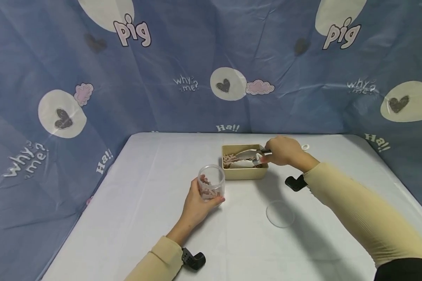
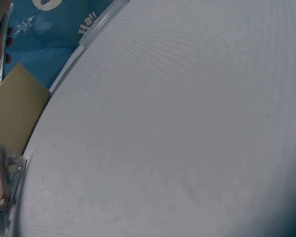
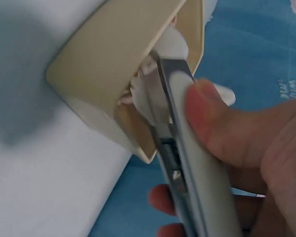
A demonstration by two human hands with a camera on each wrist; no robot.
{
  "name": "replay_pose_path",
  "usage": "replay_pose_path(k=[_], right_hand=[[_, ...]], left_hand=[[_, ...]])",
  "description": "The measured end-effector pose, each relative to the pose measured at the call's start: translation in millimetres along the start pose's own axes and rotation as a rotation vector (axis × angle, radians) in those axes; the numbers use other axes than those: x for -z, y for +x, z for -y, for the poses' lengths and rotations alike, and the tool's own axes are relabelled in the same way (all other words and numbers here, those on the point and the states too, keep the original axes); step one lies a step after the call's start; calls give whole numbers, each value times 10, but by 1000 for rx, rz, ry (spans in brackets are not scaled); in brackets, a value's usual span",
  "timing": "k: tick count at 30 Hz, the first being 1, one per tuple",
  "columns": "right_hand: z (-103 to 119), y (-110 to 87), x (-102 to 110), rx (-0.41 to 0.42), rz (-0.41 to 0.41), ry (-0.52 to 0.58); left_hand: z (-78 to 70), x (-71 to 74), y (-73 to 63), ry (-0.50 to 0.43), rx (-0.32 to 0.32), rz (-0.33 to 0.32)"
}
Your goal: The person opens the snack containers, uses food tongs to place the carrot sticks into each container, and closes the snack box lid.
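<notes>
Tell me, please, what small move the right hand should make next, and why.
I'd probably squeeze the tongs closed on some brownish pieces: the right hand holds the tongs with tips apart in the beige box, while the left hand holds a clear jar partly filled with similar pieces.

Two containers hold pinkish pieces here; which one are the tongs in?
The beige rectangular box: the tongs reach inside it. The clear round jar, gripped by the left hand, has no tongs in it.
</notes>
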State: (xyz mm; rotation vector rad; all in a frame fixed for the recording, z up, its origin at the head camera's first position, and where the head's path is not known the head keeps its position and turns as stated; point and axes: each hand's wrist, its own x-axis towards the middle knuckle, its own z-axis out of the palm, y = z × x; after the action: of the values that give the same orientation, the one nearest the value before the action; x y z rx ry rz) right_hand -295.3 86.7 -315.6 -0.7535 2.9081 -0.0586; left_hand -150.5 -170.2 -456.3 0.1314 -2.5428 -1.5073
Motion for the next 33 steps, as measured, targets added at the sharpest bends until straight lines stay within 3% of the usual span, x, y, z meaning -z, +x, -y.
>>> replay_pose_path(k=[6,17,21,28,33], right_hand=[[-14,-107,-50,-8,-144,30],[-73,-271,-96,7,-264,70],[-76,-262,-165,-1,-255,67],[-6,-155,-153,5,-167,-1],[41,-121,-141,24,-198,-33]], left_hand=[[-7,1,-7,-7,3,-8],[-25,-12,-28,-9,9,-6],[-26,-10,-25,-4,16,-8],[-4,-10,-18,-11,14,-1],[-7,6,-21,0,9,2]])
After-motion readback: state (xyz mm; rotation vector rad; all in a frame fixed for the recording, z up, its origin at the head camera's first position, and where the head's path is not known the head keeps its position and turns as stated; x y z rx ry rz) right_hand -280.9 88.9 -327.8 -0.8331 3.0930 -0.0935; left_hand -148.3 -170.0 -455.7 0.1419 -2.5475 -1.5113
